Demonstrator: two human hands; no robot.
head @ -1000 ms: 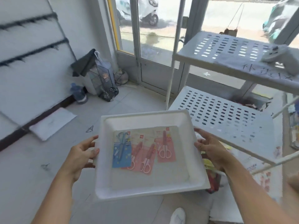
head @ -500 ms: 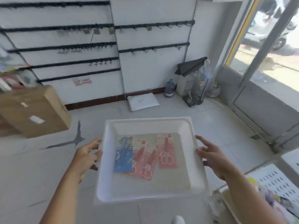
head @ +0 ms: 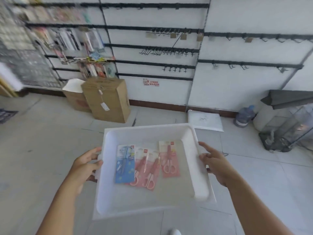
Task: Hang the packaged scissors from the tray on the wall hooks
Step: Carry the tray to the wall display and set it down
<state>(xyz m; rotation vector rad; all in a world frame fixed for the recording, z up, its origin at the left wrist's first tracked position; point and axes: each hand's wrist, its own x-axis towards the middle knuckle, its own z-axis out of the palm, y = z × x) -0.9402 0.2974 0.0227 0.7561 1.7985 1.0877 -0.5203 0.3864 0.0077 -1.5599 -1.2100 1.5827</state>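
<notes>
White wall panels [head: 152, 92] fill the back of the room, crossed by black rails carrying clusters of wall hooks [head: 166, 52], most of them bare, with a few small tan tags hanging from the upper rail; further left, blurred packaged goods [head: 71, 39] crowd the rails too tightly to count. On the pale tiled floor [head: 42, 150] against the wall stand two cardboard boxes, the larger one [head: 106, 99] in front and a smaller one [head: 74, 99] behind it with something white sitting on top. To the right lie a flat white pad [head: 205, 120], one blue water jug [head: 244, 115] and a clear case [head: 288, 126] under a dark folded cover. Held out in front of the person is one white tray [head: 149, 133], shallow and roughly square. It contains four packaged scissors lying flat near its middle: one blue pack [head: 125, 164] on the left, two pink packs [head: 147, 168] overlapping each other beside it, and one more pink pack [head: 170, 159] on the right, apart from the pair. The left hand [head: 83, 167] is curled around the tray's left rim, thumb on top and fingers beneath. The right hand [head: 216, 161] grips the right rim, fingers spread along the edge. Both hands carry the tray well short of the wall.
</notes>
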